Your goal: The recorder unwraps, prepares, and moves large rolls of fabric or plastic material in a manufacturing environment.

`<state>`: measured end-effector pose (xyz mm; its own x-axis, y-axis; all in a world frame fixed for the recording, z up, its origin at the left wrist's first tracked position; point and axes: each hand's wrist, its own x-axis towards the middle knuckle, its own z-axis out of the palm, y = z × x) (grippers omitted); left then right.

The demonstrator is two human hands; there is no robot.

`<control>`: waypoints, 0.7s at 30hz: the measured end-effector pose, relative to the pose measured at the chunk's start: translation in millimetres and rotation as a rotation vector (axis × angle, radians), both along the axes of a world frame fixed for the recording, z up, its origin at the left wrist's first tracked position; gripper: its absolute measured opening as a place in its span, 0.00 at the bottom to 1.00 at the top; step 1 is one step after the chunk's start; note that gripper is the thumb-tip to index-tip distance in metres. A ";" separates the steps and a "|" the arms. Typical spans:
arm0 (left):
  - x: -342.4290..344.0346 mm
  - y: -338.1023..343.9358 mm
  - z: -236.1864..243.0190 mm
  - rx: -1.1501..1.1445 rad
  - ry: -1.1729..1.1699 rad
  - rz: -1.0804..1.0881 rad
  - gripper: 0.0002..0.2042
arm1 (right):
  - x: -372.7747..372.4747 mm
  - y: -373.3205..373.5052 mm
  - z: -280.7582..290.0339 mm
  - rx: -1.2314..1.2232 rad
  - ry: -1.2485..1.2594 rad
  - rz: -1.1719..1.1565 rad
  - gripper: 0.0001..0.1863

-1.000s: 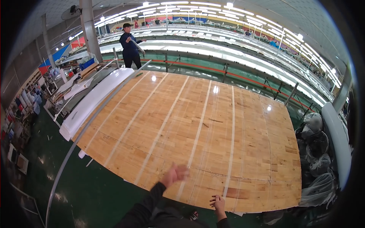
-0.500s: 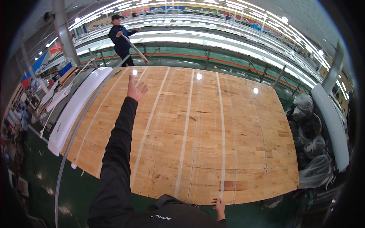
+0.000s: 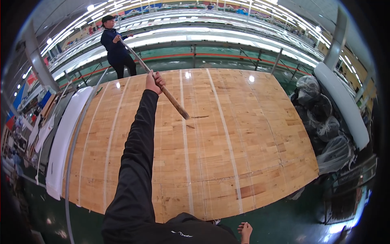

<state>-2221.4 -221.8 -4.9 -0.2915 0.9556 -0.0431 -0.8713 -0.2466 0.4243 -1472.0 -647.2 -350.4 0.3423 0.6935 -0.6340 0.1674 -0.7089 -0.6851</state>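
My left hand [image 3: 154,82], at the end of an outstretched arm, is closed around a wooden pole [image 3: 174,101] above the far part of a large wooden table [image 3: 211,154]. The pole slants across the far edge, its worn near end hanging over the tabletop. At its other end, a person [image 3: 115,46] in dark clothes and a cap stands beyond the table with a hand on it. Down at the near side, my right hand [image 3: 245,232] is just off the table's edge, fingers loosely bent and nothing visible in them.
Pale strips [image 3: 219,105] run across the tabletop. White sheeting [image 3: 67,142] and a metal rail [image 3: 77,134] lie along the left side. Plastic-wrapped bundles [image 3: 321,107] and a long pale roll [image 3: 341,103] stand at the right. Brightly lit long tables [image 3: 203,34] stretch behind.
My left hand, open and reaching before, has taken hold of the pole. The person has swung the pole over the table towards me. My right hand has moved off the table's edge.
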 end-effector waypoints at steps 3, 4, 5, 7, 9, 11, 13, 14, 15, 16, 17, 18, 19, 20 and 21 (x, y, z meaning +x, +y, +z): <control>73.2 12.4 -4.2 -0.043 0.023 0.027 0.19 | 3.0 -13.6 8.5 0.041 0.017 -0.046 0.19; 115.9 16.0 -2.1 -0.095 0.076 0.076 0.19 | 6.3 -16.4 13.0 0.098 0.025 -0.065 0.19; 146.1 10.2 1.5 -0.069 0.050 0.055 0.19 | 4.7 -14.7 24.2 0.101 0.032 -0.085 0.19; 193.9 -6.2 9.6 -0.008 -0.001 0.019 0.17 | 5.4 -1.1 52.8 0.226 0.052 -0.099 0.19; 255.5 -23.3 19.0 0.071 0.012 -0.025 0.17 | 17.4 8.6 77.1 0.305 0.032 -0.143 0.19; 340.8 -49.7 40.6 0.146 0.016 -0.114 0.17 | 41.9 10.1 90.0 0.373 0.008 -0.194 0.19; 424.0 -89.4 70.0 0.193 -0.058 -0.203 0.17 | 61.1 3.6 100.4 0.432 -0.020 -0.244 0.19; 464.2 -108.7 82.8 0.218 -0.100 -0.243 0.18 | 73.4 -0.9 104.4 0.456 -0.008 -0.271 0.19; 496.1 -129.8 90.8 0.219 -0.106 -0.287 0.18 | 86.6 -7.8 107.8 0.481 0.004 -0.298 0.19; 531.7 -148.8 95.8 0.267 -0.091 -0.350 0.18 | 97.8 -15.6 111.4 0.484 -0.011 -0.351 0.19; 568.3 -167.7 97.3 0.316 -0.080 -0.419 0.19 | 107.5 -25.3 113.2 0.497 -0.001 -0.383 0.19; 601.1 -187.2 98.3 0.320 -0.087 -0.477 0.19 | 119.0 -35.6 115.9 0.514 0.013 -0.414 0.19; 634.3 -207.1 96.7 0.331 -0.060 -0.542 0.20 | 135.9 -51.1 118.2 0.519 0.001 -0.476 0.19; 668.5 -226.1 92.1 0.342 -0.034 -0.611 0.22 | 153.8 -69.0 119.8 0.552 0.025 -0.548 0.21; 704.8 -245.0 84.2 0.345 -0.039 -0.671 0.22 | 171.2 -86.0 122.3 0.587 0.051 -0.611 0.22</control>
